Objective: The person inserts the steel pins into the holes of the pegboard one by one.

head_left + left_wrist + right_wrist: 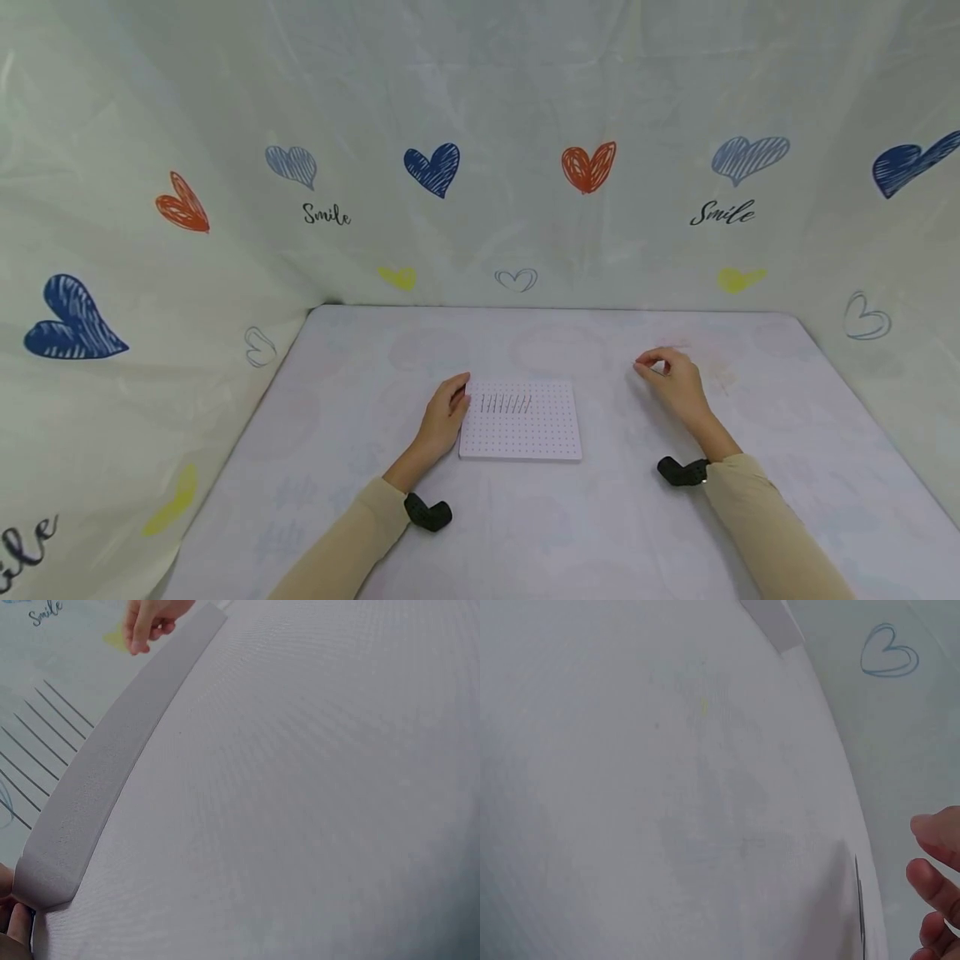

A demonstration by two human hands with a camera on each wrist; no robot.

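Observation:
A white pegboard (520, 433) full of small holes lies on the white table. Several thin dark sticks (506, 404) stand in a row near its far left part; the left wrist view shows these sticks (45, 750) rising behind the board's side wall (112, 757). My left hand (441, 421) holds the board by its left edge, close to the far left corner. Apart from the board, to its right, my right hand (675, 387) hovers with thumb and finger bent towards each other. Whether anything thin is between those fingertips cannot be made out.
Thin dark lines (860, 907), like loose sticks, show beside the right fingers in the right wrist view. Faint reddish marks (720, 375) lie on the table right of that hand. A pale curtain (510, 233) with printed hearts hangs behind the table (337, 367).

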